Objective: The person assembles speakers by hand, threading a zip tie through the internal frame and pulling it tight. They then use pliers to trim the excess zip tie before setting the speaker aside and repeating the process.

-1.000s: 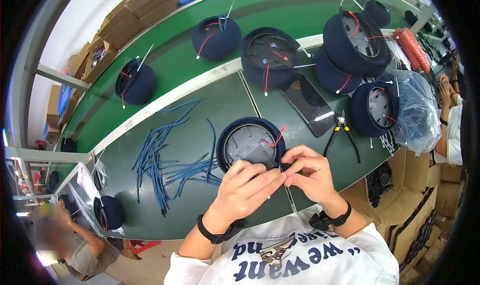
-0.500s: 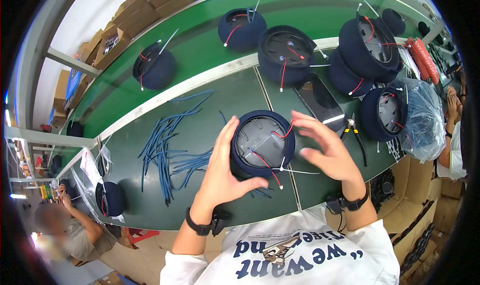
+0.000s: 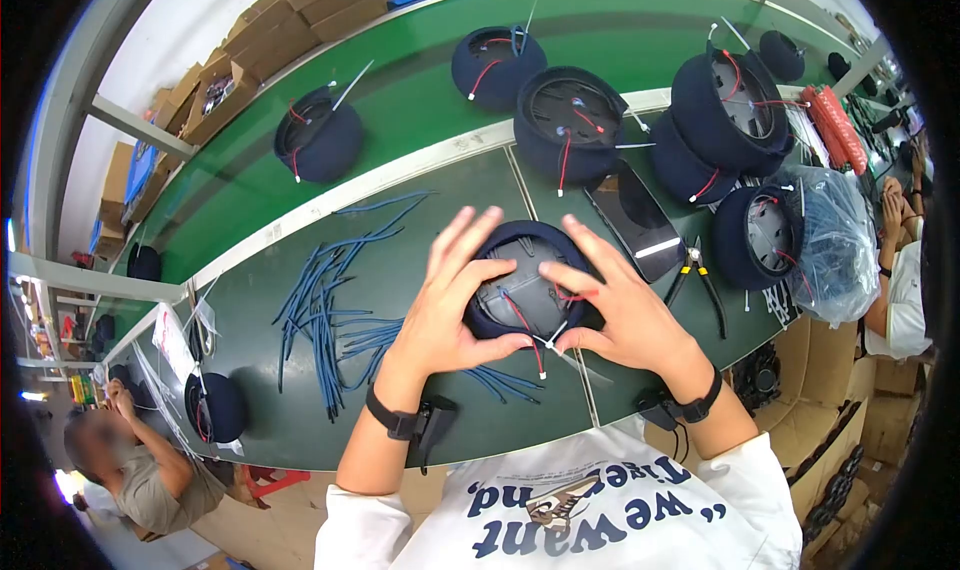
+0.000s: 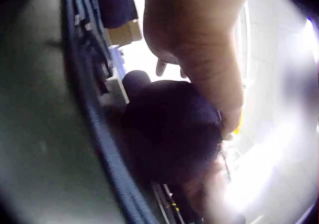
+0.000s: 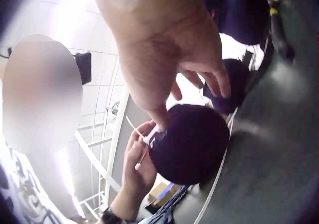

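Note:
A round navy fabric-covered shell [image 3: 530, 240] with a black plastic inside and red wires lies bottom-up before me in the head view. My left hand [image 3: 440, 315] is at its left side, thumb along the near rim, fingers spread over the left edge. Opposite it, my right hand [image 3: 635, 315] has its thumb at the near rim and its fingers spread over the right edge. A white zip tie [image 3: 552, 344] sits at the near rim between the thumbs. In the right wrist view the right thumb meets the shell [image 5: 192, 144] at its rim, the other fingers extended beyond.
Blue cord pieces [image 3: 320, 300] lie in a pile to the left. A phone [image 3: 635, 220] and black-and-yellow pliers [image 3: 694, 260] lie to the right. Similar shells, one [image 3: 565, 130] with red wires, stand behind, near a clear plastic bag [image 3: 840, 245].
A second ago, both hands pinched at the shell's near rim. They came apart to its sides, and now both have moved in close, thumbs at the near rim.

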`<state>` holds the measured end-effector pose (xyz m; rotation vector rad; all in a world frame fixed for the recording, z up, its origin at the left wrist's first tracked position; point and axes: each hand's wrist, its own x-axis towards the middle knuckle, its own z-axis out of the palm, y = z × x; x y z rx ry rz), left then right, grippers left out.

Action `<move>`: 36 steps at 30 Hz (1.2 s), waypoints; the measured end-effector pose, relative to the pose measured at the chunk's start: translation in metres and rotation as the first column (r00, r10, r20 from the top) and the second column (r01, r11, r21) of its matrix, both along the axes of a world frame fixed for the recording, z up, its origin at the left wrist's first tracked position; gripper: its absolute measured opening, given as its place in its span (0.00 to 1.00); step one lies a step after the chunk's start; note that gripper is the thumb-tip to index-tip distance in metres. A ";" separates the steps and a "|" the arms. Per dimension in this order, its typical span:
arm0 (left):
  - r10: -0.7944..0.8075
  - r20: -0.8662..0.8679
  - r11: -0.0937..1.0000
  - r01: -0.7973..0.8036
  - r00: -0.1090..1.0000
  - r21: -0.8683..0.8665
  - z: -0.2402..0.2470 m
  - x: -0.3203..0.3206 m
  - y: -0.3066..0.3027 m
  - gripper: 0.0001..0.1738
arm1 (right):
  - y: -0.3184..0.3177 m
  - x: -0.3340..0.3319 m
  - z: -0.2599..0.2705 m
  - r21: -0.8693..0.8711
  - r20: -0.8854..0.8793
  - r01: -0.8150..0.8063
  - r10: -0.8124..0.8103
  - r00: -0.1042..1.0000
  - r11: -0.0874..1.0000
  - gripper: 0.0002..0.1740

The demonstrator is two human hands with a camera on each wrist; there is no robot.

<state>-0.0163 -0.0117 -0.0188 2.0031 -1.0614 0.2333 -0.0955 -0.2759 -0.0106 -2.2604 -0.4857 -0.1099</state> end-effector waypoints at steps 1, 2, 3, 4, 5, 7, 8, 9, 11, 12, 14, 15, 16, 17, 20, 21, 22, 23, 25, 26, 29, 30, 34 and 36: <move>0.060 0.055 0.998 -0.059 0.997 -0.013 0.013 -0.007 0.000 0.45 | 0.001 -0.005 0.003 0.041 0.020 0.045 -0.046 0.999 0.998 0.44; 0.101 0.100 0.992 -0.093 0.990 -0.081 0.024 -0.015 0.000 0.39 | -0.005 -0.014 0.005 0.105 -0.007 0.088 -0.087 0.996 0.991 0.38; 0.010 0.099 0.997 -0.003 0.995 -0.075 0.023 -0.020 0.003 0.34 | -0.016 -0.027 0.007 0.168 -0.037 0.127 -0.122 0.992 0.978 0.32; -0.077 0.097 0.994 0.083 0.992 -0.068 0.022 -0.025 0.005 0.30 | -0.021 -0.036 0.014 0.230 -0.069 0.162 -0.150 0.986 0.960 0.26; -0.106 0.102 0.992 0.113 0.989 -0.062 0.024 -0.033 -0.001 0.24 | -0.016 -0.046 0.025 0.249 -0.110 0.145 -0.120 0.987 0.958 0.18; -0.177 0.140 0.984 0.174 0.974 0.030 0.022 -0.041 -0.015 0.22 | 0.006 -0.051 0.036 0.036 -0.024 0.056 -0.055 0.998 0.998 0.15; -0.207 0.148 0.978 0.199 0.967 0.061 0.021 -0.041 -0.020 0.21 | 0.012 -0.054 0.031 -0.105 0.058 0.047 -0.041 0.998 0.993 0.13; -0.211 0.157 0.977 0.205 0.965 0.054 0.018 -0.040 -0.021 0.21 | 0.013 -0.055 0.022 -0.088 0.032 0.053 -0.051 0.998 0.995 0.10; -0.211 0.178 0.978 0.208 0.961 0.033 0.008 -0.038 -0.023 0.20 | 0.009 -0.054 0.026 0.031 -0.033 -0.006 0.007 0.999 1.000 0.08; -0.190 0.176 0.981 0.191 0.966 0.012 0.005 -0.039 -0.024 0.19 | 0.008 -0.053 0.027 0.094 -0.067 -0.036 0.043 0.997 0.995 0.08; -0.154 0.166 0.987 0.161 0.974 -0.029 -0.001 -0.042 -0.026 0.19 | 0.003 -0.055 0.021 0.185 -0.099 -0.048 0.068 0.993 0.981 0.09; -0.132 0.161 0.989 0.140 0.978 -0.039 -0.004 -0.040 -0.025 0.19 | -0.001 -0.054 0.018 0.229 -0.112 -0.054 0.081 0.990 0.972 0.10; -0.109 0.155 0.992 0.118 0.982 -0.049 -0.008 -0.037 -0.024 0.18 | -0.005 -0.054 0.014 0.264 -0.116 -0.060 0.093 0.989 0.963 0.10; -0.085 0.149 0.994 0.094 0.985 -0.057 -0.009 -0.036 -0.021 0.18 | -0.010 -0.055 0.009 0.300 -0.120 -0.066 0.107 0.987 0.952 0.11; -0.039 0.082 0.999 0.041 0.996 -0.025 -0.001 -0.034 -0.016 0.19 | -0.014 -0.055 0.007 0.423 -0.165 -0.016 0.095 0.982 0.906 0.14; -0.003 0.056 1.000 0.003 0.998 0.006 0.008 -0.030 -0.006 0.22 | -0.023 -0.051 0.006 0.477 -0.190 -0.001 0.104 0.976 0.879 0.16; 0.064 -0.050 0.989 -0.070 0.997 -0.129 0.014 -0.029 0.001 0.25 | -0.030 -0.047 0.007 0.530 -0.216 0.020 0.112 0.970 0.848 0.18; 0.097 -0.154 0.972 -0.127 0.983 -0.198 0.014 -0.021 0.009 0.26 | -0.033 -0.038 -0.003 0.728 -0.180 0.077 0.082 0.980 0.681 0.22; 0.101 -0.417 0.948 -0.215 0.903 -0.235 0.014 -0.004 0.010 0.25 | -0.032 -0.012 -0.004 0.764 -0.349 0.301 -0.028 0.937 0.571 0.11; 0.102 -0.449 0.975 -0.179 0.888 -0.134 0.008 0.005 0.007 0.22 | -0.021 0.009 -0.001 0.665 -0.371 0.361 -0.131 0.919 0.654 0.09; -0.114 -0.732 0.951 -0.138 0.671 -0.275 -0.012 0.016 -0.008 0.19 | 0.004 0.055 -0.018 0.643 -0.405 0.227 0.073 0.911 0.731 0.14; -0.054 -0.654 0.958 -0.146 0.754 -0.248 -0.018 0.014 -0.013 0.19 | 0.010 0.059 -0.020 0.641 -0.372 0.172 0.107 0.922 0.748 0.18; -0.065 -0.684 0.928 -0.207 0.727 -0.309 -0.024 0.009 -0.019 0.19 | 0.023 0.056 -0.015 0.494 -0.297 0.180 -0.030 0.954 0.851 0.16; -0.106 -0.650 0.905 -0.198 0.752 -0.376 -0.021 0.007 -0.015 0.21 | 0.025 0.054 -0.020 0.562 -0.349 0.237 -0.032 0.937 0.792 0.14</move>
